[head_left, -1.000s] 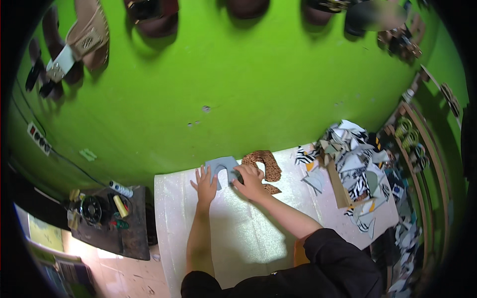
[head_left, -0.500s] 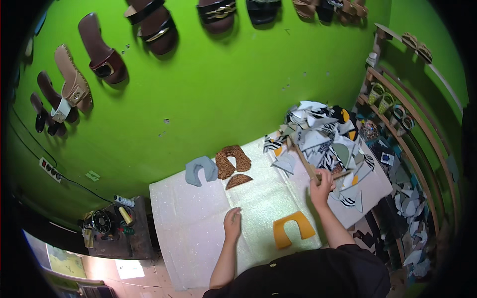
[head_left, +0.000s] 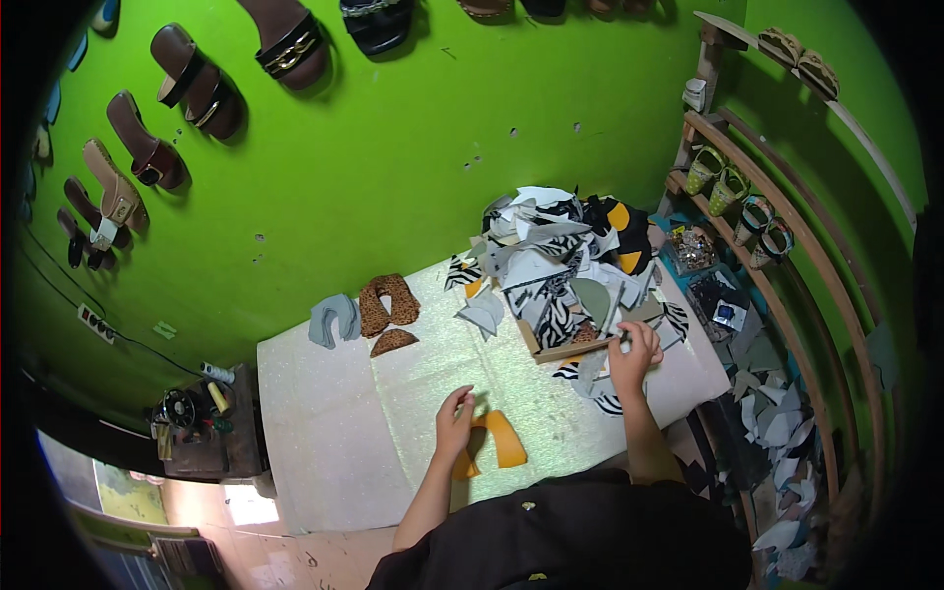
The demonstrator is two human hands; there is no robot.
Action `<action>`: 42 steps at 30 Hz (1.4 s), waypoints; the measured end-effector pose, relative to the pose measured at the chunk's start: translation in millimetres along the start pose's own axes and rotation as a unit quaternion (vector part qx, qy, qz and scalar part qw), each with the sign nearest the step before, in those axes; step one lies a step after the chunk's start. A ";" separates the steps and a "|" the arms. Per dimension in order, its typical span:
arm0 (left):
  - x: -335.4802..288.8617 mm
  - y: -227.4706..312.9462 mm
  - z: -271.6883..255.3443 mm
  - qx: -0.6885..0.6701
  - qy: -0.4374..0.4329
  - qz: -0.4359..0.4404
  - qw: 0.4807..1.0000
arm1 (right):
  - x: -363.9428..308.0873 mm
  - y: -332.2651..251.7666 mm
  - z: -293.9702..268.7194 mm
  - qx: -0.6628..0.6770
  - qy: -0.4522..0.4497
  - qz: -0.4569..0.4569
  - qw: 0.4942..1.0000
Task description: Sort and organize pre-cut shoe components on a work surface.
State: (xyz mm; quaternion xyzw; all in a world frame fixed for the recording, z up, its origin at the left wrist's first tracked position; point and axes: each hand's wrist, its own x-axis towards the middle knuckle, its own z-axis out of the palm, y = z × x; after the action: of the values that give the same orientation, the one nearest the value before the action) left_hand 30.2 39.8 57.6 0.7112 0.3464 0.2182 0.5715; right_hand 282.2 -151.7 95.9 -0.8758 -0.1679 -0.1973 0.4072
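Note:
My left hand (head_left: 455,418) hovers over or rests at the left arm of a yellow horseshoe-shaped piece (head_left: 507,441), hiding part of it. Its fingers are loosely bent and apart, with nothing seen in them. At the near rim of a shallow cardboard box (head_left: 570,350), my right hand (head_left: 635,356) has its fingers curled together. A small dark spot shows between them; what they hold is unclear. Heaped over the box are white, grey, zebra-striped and yellow scraps (head_left: 551,246). Grey (head_left: 335,321) and leopard-print (head_left: 389,300) horseshoe pieces lie at the table's far left, beside a leopard-print half-round (head_left: 393,341).
A pale glittery sheet (head_left: 315,423) covers the table, which meets a green wall with sandals (head_left: 213,98) hung on it. Wooden shelves (head_left: 767,187) with sandals stand at the right, above more scraps (head_left: 787,423). A dark machine (head_left: 180,408) sits on a small stand at left.
The view has swung right. My right hand has shifted along the box's near rim, away from its left corner. My left hand has come over the yellow piece.

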 end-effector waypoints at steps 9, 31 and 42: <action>35.3 57.3 124.8 0.359 -0.048 0.205 0.909 | 60.6 -1.1 14.6 0.044 -0.205 -0.218 0.953; 41.8 30.3 141.6 0.286 0.042 0.231 0.929 | 143.1 -15.7 76.3 0.053 -0.359 -0.412 0.836; 63.9 59.4 138.9 0.260 0.030 0.211 0.942 | 117.8 60.1 22.0 0.153 -0.285 0.058 0.945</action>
State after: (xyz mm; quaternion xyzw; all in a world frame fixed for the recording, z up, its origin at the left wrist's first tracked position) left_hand 185.2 -11.0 74.4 0.8850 0.2501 0.2573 0.2966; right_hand 416.2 -155.6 100.8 -0.8311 -0.2537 0.1122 0.4820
